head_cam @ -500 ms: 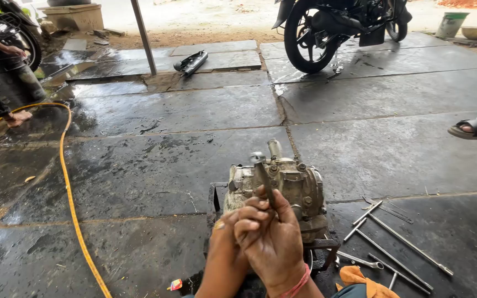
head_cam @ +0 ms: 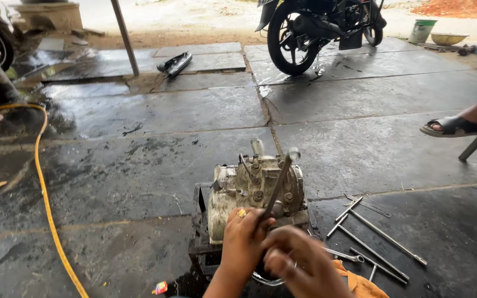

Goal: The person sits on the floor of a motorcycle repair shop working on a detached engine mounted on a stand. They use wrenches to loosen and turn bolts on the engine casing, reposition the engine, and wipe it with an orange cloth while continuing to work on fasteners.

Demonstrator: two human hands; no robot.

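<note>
A grimy metal engine block (head_cam: 233, 193) sits on a dark stand on the wet stone floor, low in the middle of the head view. My left hand (head_cam: 244, 240) grips the lower end of a long metal socket wrench (head_cam: 280, 182), which slants up over the engine's top. My right hand (head_cam: 299, 262) is curled just below and to the right of it, touching the left hand; whether it holds the wrench's end is hidden.
Several long steel rods and spanners (head_cam: 376, 237) lie right of the engine, with an orange cloth (head_cam: 360, 284). A yellow hose (head_cam: 48, 198) curves along the left. A motorcycle (head_cam: 316, 27) stands at the back. Another person's sandalled foot (head_cam: 456, 126) rests at right.
The wrench now slants further up and right over the engine. My hands have dropped lower and my right hand has come apart from the left a little.
</note>
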